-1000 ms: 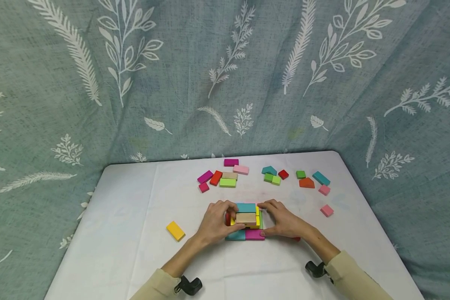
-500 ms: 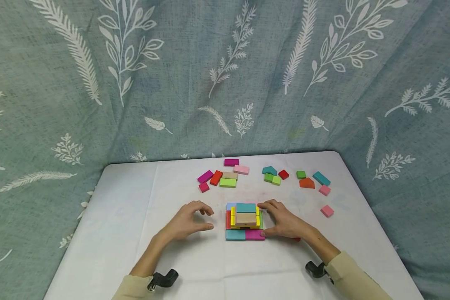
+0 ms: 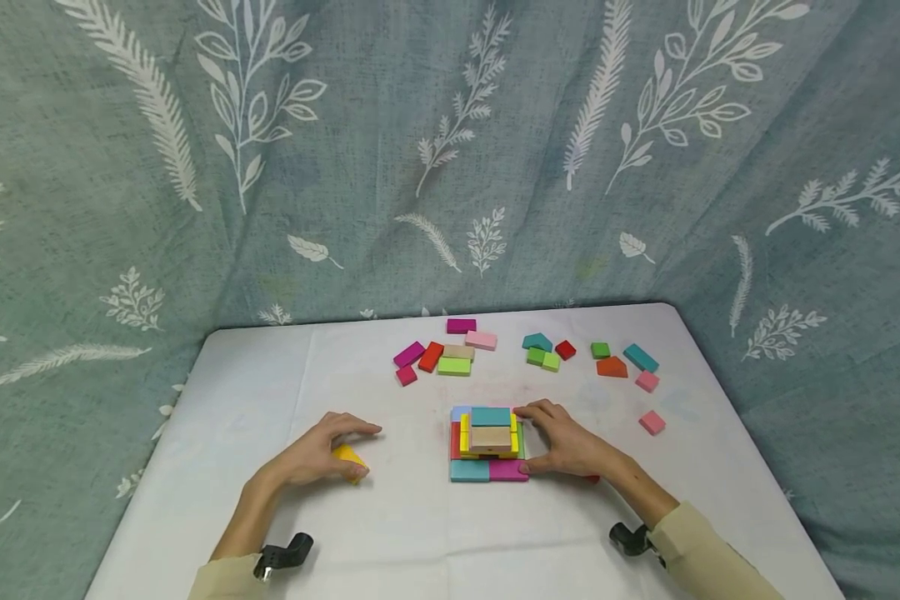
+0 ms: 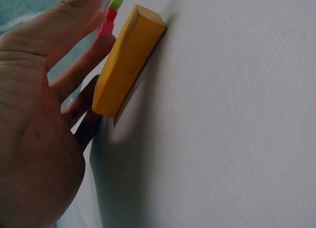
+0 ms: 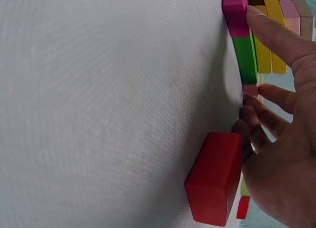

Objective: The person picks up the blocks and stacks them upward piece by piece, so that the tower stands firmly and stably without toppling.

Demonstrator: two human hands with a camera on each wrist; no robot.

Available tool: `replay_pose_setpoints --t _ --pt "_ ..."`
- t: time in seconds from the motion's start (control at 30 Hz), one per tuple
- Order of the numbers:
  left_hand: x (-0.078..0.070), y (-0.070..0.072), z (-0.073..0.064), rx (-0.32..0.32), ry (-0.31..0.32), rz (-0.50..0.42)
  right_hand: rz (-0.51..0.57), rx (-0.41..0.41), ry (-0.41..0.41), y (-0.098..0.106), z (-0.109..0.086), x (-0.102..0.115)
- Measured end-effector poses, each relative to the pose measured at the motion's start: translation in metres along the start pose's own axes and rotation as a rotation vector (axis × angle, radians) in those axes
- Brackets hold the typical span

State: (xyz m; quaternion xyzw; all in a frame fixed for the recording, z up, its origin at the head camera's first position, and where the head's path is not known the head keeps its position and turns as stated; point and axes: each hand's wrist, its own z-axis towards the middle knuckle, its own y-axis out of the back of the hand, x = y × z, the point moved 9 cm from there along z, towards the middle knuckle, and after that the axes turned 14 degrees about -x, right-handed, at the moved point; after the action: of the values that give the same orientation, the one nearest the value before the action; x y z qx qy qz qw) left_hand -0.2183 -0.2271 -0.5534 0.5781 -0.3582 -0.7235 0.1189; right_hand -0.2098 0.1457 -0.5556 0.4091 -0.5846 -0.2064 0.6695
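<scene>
A yellow-orange block (image 3: 352, 455) lies on the table at the left; in the left wrist view the same block (image 4: 129, 62) lies beside the fingers. My left hand (image 3: 311, 450) is around it, thumb and fingers spread, with no plain grip. At the middle stands a layered stack of coloured blocks (image 3: 491, 439), with a teal one and a wooden one on top. My right hand (image 3: 570, 440) rests against the stack's right side. Its thumb touches the magenta block (image 5: 236, 16) at the near corner, and a finger touches the pink block (image 5: 250, 90) at the far corner.
A red block (image 5: 215, 178) lies near my right palm. Loose blocks lie at the back, among them a lime block (image 3: 453, 367), a teal roof-shaped block (image 3: 537, 342) and an orange block (image 3: 612, 367). A pink block (image 3: 652, 422) lies farther right. A patterned curtain (image 3: 450, 167) hangs behind the table.
My left hand has left the stack's left side and moved left to the yellow-orange block. The right hand stays at the stack.
</scene>
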Motion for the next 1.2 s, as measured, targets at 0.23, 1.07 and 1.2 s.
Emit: replay_pose_setpoints --t 0.23,1.07,1.2 --pt "0.004 0.005 -0.007 -0.007 -0.037 0.105 0.000 -0.004 0.004 -0.001 0.001 -0.001" --pt "-0.010 0.009 0.009 -0.080 -0.002 0.060 -0.003 -0.006 -0.003 0.001 0.001 -0.002" --pt "-0.030 0.004 0.026 -0.190 -0.008 0.049 -0.001 -0.004 -0.003 0.000 0.001 -0.002"
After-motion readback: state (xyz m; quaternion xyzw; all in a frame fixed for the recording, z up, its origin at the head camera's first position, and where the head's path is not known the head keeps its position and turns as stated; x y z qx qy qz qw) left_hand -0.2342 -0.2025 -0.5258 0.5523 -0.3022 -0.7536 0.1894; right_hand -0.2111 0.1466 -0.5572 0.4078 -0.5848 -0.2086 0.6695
